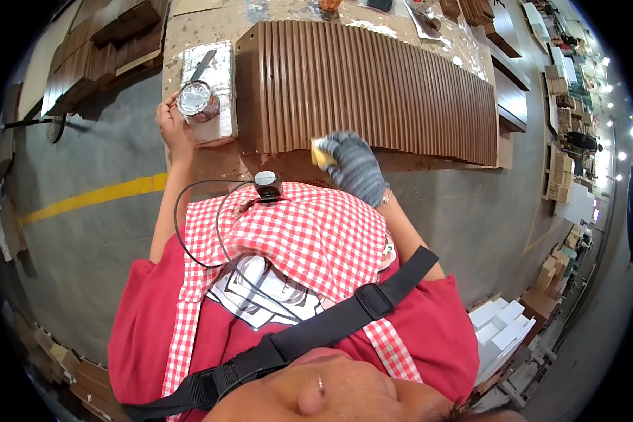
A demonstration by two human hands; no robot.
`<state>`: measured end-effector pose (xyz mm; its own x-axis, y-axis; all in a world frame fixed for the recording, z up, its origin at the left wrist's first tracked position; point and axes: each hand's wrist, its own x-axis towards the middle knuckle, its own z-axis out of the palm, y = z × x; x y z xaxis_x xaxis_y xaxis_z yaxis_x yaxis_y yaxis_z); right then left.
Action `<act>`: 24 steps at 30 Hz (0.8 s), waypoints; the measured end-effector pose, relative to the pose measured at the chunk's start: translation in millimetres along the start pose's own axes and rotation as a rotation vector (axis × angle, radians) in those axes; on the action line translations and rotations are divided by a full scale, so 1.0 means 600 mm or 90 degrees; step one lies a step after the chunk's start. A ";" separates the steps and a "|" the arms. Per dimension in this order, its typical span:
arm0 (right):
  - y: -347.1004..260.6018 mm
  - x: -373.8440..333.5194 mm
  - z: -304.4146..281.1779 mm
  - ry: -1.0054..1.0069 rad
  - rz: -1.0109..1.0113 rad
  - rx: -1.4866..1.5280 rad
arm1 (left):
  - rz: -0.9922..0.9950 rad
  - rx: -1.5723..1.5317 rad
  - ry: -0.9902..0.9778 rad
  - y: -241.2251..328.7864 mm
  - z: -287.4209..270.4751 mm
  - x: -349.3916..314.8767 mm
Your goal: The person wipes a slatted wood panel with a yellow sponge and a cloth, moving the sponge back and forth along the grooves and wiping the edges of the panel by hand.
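A small round tin [202, 107] with a silvery rim and brown-stained sides stands on a white, smeared block [224, 70] at the left end of the workbench. Bare and partly curled, my left hand [174, 126] rests against the tin's left side; some fingertips are hidden there. A flat dark tool [203, 65], like a scraper or brush handle, lies on the block behind the tin. My right hand [355, 165], in a grey knit glove, is closed on a yellow sponge [323, 153]. It is at the near edge of a large brown ribbed panel [366, 88].
The paint-spattered bench [179, 32] runs behind the panel, with an orange-brown container [329, 5] at the back. Brown boards are stacked [119, 32] at the left and more [510, 91] at the right. A black cable [218, 225] hangs across my checked apron [295, 218].
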<state>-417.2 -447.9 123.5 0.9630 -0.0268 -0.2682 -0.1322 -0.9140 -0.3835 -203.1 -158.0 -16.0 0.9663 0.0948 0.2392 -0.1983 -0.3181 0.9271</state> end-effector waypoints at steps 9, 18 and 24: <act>0.008 -0.035 0.047 0.138 -0.012 0.100 | 0.017 -0.039 -0.041 -0.012 -0.015 0.006; 0.004 -0.055 0.004 0.362 -0.064 0.150 | 0.064 0.054 -0.027 -0.011 -0.033 0.015; 0.036 -0.032 0.072 0.156 -0.005 0.179 | 0.119 0.102 -0.021 -0.072 -0.050 0.038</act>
<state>-448.9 -449.4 82.4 0.9874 -0.1473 -0.0575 -0.1508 -0.7686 -0.6217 -177.4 -113.8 -41.8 0.9209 -0.0100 0.3896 -0.3477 -0.4729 0.8096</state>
